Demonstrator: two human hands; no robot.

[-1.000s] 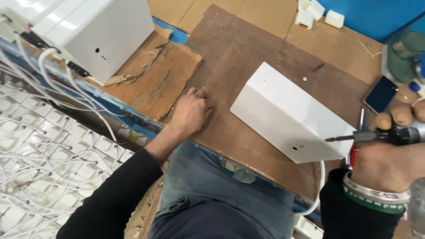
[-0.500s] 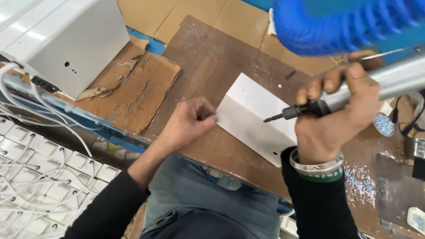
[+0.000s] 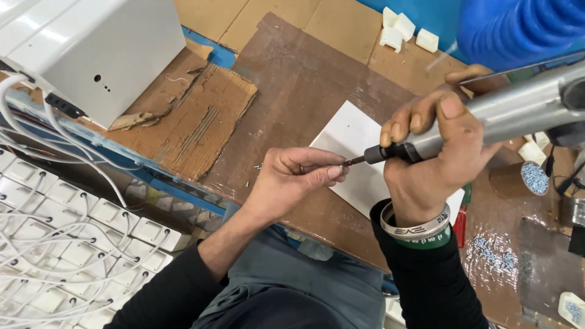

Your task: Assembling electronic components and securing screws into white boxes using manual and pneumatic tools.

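Fingers of my left hand pinched something tiny at the driver's tip; right hand wrapped tight round powered screwdriver, over white panel on brown surface.

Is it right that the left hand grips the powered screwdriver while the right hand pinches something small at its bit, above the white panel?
Not quite: the hands are swapped. In the head view the right hand grips the powered screwdriver, and the left hand pinches at its bit, above the white panel.
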